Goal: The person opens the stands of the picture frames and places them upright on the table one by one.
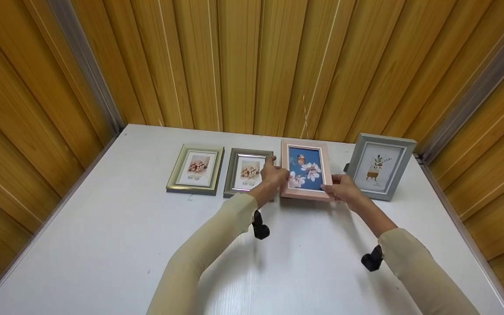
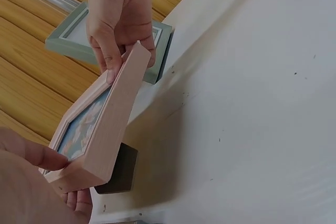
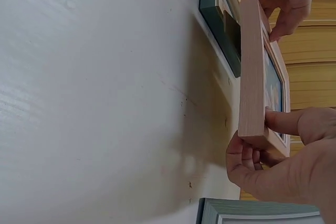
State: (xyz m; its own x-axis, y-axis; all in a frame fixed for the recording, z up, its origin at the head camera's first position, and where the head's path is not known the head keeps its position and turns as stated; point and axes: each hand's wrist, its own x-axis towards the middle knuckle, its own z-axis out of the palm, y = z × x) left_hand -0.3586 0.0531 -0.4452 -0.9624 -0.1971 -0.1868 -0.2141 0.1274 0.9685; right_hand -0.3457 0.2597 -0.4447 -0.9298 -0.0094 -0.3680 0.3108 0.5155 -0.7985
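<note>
Both hands hold a pink picture frame [image 1: 306, 194] with a blue picture of white-pink blossoms. My left hand [image 1: 274, 176] grips its left side, thumb on the front in the left wrist view. My right hand [image 1: 344, 189] pinches the lower right corner, thumb on the front and fingers behind, as the right wrist view shows. The frame is tilted, its lower edge raised off the table. A dark stand piece [image 2: 121, 171] shows behind it. Left of it lies a dark grey frame [image 1: 231, 175], partly covered by my left hand. A grey-green frame [image 1: 355, 164] stands upright by my right hand.
Farther left, a gold-green frame [image 1: 176, 175] lies face up on the white table [image 1: 103, 245]. Wood-patterned wall panels [image 1: 239, 65] rise behind the table and at both sides. Dark wrist camera mounts [image 1: 260, 225] sit at both cuffs.
</note>
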